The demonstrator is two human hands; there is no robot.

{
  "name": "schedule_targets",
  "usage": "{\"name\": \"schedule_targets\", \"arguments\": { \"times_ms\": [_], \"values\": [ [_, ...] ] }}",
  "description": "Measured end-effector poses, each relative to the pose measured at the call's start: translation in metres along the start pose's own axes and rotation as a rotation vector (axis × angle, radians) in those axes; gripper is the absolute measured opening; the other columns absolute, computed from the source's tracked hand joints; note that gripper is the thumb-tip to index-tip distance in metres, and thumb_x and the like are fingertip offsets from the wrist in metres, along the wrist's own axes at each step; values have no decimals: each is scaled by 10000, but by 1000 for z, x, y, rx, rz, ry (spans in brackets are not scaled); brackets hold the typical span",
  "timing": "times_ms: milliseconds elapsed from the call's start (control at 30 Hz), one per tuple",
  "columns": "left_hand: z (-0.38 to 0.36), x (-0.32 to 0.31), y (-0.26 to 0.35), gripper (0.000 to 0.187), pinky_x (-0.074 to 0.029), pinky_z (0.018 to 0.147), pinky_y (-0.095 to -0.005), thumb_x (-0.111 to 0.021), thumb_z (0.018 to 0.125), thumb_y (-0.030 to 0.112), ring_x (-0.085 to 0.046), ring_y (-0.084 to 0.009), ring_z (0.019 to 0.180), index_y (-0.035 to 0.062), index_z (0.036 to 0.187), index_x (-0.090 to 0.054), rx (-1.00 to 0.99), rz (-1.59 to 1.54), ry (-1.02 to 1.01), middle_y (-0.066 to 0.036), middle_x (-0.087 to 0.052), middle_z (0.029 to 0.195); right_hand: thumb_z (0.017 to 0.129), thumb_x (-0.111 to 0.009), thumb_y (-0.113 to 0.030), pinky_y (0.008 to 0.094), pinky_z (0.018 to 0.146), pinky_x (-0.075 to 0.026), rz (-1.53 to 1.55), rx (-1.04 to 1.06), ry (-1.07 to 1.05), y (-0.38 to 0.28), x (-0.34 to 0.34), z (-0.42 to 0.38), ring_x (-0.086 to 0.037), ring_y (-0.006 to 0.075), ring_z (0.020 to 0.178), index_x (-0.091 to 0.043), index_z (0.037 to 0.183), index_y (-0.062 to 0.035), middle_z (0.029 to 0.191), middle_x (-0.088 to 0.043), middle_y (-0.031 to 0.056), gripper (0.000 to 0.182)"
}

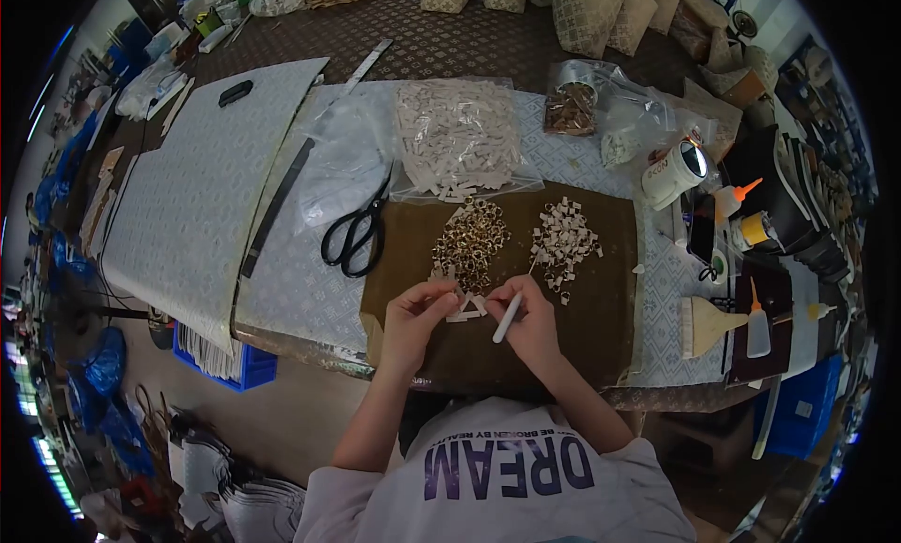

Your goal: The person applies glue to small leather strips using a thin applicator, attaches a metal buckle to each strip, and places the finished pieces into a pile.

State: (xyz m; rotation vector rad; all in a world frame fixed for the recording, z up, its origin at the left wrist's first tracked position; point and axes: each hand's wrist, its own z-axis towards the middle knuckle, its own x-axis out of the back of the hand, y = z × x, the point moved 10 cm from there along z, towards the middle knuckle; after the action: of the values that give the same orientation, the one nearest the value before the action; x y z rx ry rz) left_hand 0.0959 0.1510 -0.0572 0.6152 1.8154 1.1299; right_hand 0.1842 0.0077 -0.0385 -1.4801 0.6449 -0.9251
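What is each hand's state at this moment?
Left hand: curled at small off-white strips; grip cannot be told.
Right hand: closed, holding a slim white pen-shaped tool.

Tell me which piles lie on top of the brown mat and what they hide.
On the brown mat, a pile of gold-coloured rings lies left of a pile of small whitish pieces. The mat surface directly beneath each pile is covered.

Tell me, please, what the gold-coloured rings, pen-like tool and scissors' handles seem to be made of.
Gold-coloured rings: probably polished metal, given their bright glints. Pen-like tool: perhaps smooth plastic, being evenly white, though coated metal is possible. Scissors' handles: likely black plastic, judging by their thick loops.
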Motion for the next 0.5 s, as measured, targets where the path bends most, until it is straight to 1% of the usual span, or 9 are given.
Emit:
{"name": "schedule_targets", "arguments": {
  "times_ms": [67, 100, 200, 300, 400, 500],
  "values": [
    [-3, -11, -7, 204, -490, 780, -240, -628, 827, 8, -623, -123, 837, -19, 1030, -627, 57, -34, -36, -71, -653, 927, 807, -618, 60, 232, 656, -503, 52, 15, -11, -8, 9, -3, -612, 111, 757, -439, 888, -45, 835, -576, 54, 223],
    [-3, -18, -11, 204, -483, 784, -233, -639, 820, 8, -619, -116, 835, -20, 1022, -630, 86, -51, -57, -70, -656, 913, 813, -603, 66, 229, 659, -506, 94, 8, -25, -8, 11, -4, -615, 119, 759, -419, 903, -43, 850, -570, 64, 232],
    [-3, -40, -14, 201, -493, 785, -254, -611, 827, -6, -625, -128, 841, -21, 1027, -625, 79, 1, -173, -58, -650, 932, 814, -595, 69, 232, 668, -508, 182, -111, -119, -19, 16, -9, -610, 121, 779, -427, 903, -34, 849, -577, 70, 216],
    [-6, -55, -13, 201, -496, 774, -245, -617, 817, -22, -627, -128, 835, -24, 1018, -627, 93, 84, -199, -66, -648, 921, 815, -597, 62, 235, 672, -508, 168, -97, -123, -22, 25, -12, -604, 117, 774, -436, 910, -27, 857, -589, 75, 207],
    [-10, -71, -12, 236, -501, 764, -236, -627, 801, -42, -628, -129, 825, -23, 1035, -617, 83, 122, -266, -80, -645, 918, 818, -606, 40, 232, 663, -505, 407, -185, -102, -17, 30, -16, -600, 116, 757, -453, 912, -33, 862, -600, 75, 194],
    [-15, -89, -5, 270, -508, 757, -237, -629, 795, -55, -633, -136, 821, -20, 1062, -603, 4, 76, -326, -92, -644, 921, 816, -622, 14, 226, 657, -497, 444, -353, -114, -8, 36, -21, -594, 114, 743, -467, 906, -51, 854, -605, 69, 191]
  ]
}}
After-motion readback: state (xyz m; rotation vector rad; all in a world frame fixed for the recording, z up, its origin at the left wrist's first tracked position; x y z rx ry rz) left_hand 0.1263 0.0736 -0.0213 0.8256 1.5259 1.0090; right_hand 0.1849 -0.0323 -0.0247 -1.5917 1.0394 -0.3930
